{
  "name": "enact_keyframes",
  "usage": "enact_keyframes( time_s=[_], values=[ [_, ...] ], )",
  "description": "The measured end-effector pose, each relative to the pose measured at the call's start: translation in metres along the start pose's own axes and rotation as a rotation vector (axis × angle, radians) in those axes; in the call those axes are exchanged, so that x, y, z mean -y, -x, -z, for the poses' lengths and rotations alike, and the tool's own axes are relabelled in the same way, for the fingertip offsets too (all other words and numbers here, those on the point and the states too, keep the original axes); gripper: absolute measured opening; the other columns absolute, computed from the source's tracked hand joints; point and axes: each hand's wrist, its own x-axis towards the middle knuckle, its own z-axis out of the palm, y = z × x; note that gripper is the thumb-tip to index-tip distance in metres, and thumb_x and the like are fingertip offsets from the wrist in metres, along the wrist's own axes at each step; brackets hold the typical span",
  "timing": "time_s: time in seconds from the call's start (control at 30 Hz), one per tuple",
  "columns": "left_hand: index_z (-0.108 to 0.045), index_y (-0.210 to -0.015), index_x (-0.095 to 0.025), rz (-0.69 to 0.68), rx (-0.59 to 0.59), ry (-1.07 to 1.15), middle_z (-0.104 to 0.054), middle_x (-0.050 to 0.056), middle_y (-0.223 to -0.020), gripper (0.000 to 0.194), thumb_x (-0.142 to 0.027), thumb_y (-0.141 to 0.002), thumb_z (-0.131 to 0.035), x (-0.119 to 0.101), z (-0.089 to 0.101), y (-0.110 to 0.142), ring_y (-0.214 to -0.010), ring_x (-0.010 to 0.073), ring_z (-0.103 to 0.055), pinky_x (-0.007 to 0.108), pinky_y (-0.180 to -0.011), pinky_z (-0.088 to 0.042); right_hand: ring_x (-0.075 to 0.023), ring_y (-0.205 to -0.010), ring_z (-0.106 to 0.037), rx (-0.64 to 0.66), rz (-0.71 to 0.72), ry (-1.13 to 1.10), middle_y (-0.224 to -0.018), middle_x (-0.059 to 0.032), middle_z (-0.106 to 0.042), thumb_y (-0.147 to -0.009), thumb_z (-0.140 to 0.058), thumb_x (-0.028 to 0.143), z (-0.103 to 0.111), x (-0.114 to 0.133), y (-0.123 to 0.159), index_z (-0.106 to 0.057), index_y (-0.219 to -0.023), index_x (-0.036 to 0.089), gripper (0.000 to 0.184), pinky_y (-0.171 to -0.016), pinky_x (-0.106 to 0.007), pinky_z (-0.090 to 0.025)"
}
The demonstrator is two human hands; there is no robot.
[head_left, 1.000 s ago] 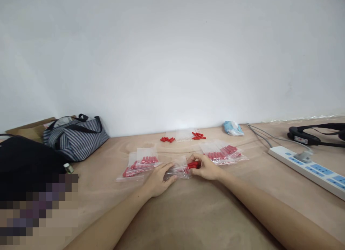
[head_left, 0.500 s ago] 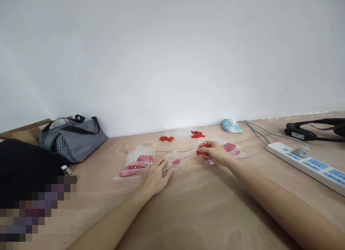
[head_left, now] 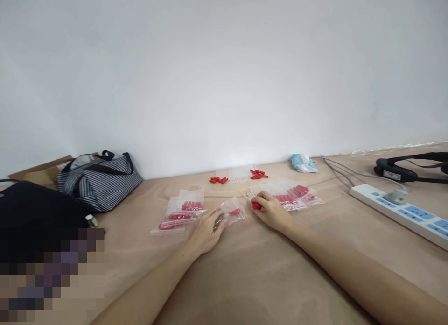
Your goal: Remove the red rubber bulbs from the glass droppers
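My left hand lies on the table, its thumb and fingers closed on a small clear zip-lock bag. A red-handled piece shows inside this bag, near its right end. To the right of it, my right hand pinches a bunch of thin pale sticks with red handles. Their thin ends point up and left, apart from the bag. Beside my left hand is a stack of zip-lock bags holding red handles. Similar filled bags lie just beyond my right hand.
Loose red handles and more red handles lie near the wall, around a flat clear bag. A striped bag and small bottle stand left. Right are a blue tissue pack, power strip and black headset.
My right hand has drawn the red-handled sticks rightward out of the zip-lock bag, then come back down and turned them toward the upper left. My left hand has stayed on the bag.
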Motion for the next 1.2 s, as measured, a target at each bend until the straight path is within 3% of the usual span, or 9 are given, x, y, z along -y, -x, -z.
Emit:
enact_keyframes(
  time_s=[0.13,0.27,0.43,0.63,0.77,1.0,1.2],
  values=[
    [-0.056,-0.107,-0.019,-0.041,0.023,0.014,-0.056,0.006,-0.117,0.030,-0.031,-0.082,-0.044,0.001,0.000,-0.001,-0.109,0.0201,-0.049,0.035,-0.095,-0.038,-0.0162,-0.081,-0.052,0.077,0.034,0.016,-0.091,-0.0062,-0.049,-0.074,-0.055,0.023,-0.003,0.003,0.004,-0.057,-0.088,0.019,0.014,-0.073,-0.030,-0.044],
    [-0.055,-0.109,-0.018,-0.050,0.026,0.010,-0.055,0.007,-0.118,0.032,-0.032,-0.082,-0.045,0.003,-0.002,-0.001,-0.111,0.0204,-0.048,0.035,-0.096,-0.037,-0.0165,-0.079,-0.052,0.106,0.053,0.057,-0.093,-0.0065,-0.049,-0.072,-0.059,0.041,0.003,0.006,0.006,-0.057,-0.087,0.019,0.026,-0.070,-0.030,-0.042],
    [-0.055,-0.110,-0.018,-0.055,0.017,0.020,-0.054,0.007,-0.119,0.033,-0.032,-0.081,-0.045,0.006,-0.004,-0.001,-0.111,0.0203,-0.048,0.035,-0.096,-0.037,-0.0192,-0.083,-0.051,0.049,0.057,0.208,-0.091,-0.0070,-0.053,-0.072,-0.053,0.052,0.008,0.010,0.007,-0.058,-0.085,0.019,0.036,-0.070,-0.032,-0.037],
    [-0.055,-0.110,-0.018,-0.044,0.015,0.022,-0.054,0.007,-0.119,0.033,-0.032,-0.081,-0.046,0.006,-0.004,-0.001,-0.111,0.0207,-0.048,0.035,-0.096,-0.037,-0.0181,-0.085,-0.048,0.067,0.135,0.263,-0.093,-0.0052,-0.056,-0.077,-0.052,0.034,0.008,0.013,0.006,-0.058,-0.097,0.023,0.023,-0.071,-0.031,-0.029],
    [-0.056,-0.108,-0.019,-0.054,0.013,0.026,-0.056,0.007,-0.118,0.032,-0.031,-0.080,-0.047,0.006,-0.004,-0.001,-0.110,0.0207,-0.049,0.035,-0.095,-0.038,-0.0174,-0.085,-0.047,0.048,0.169,0.297,-0.089,-0.0033,-0.058,-0.078,-0.049,0.025,0.006,0.014,0.005,-0.060,-0.092,0.025,0.018,-0.071,-0.032,-0.025],
    [-0.056,-0.108,-0.019,-0.037,0.019,0.044,-0.055,0.007,-0.119,0.032,-0.032,-0.080,-0.047,0.006,-0.003,-0.001,-0.111,0.0214,-0.048,0.037,-0.096,-0.037,-0.0176,-0.079,-0.047,-0.096,0.016,0.362,-0.080,-0.0047,-0.058,-0.074,-0.048,0.025,0.004,0.013,0.006,-0.057,-0.077,0.017,0.012,-0.071,-0.032,-0.025],
    [-0.056,-0.108,-0.017,-0.037,0.029,0.046,-0.054,0.008,-0.119,0.033,-0.031,-0.080,-0.047,0.005,-0.002,-0.002,-0.111,0.0214,-0.048,0.037,-0.096,-0.036,-0.0163,-0.077,-0.049,-0.066,0.014,0.312,-0.083,-0.0038,-0.057,-0.069,-0.048,0.020,0.007,0.012,0.007,-0.056,-0.077,0.018,0.011,-0.070,-0.032,-0.026]
  ],
)
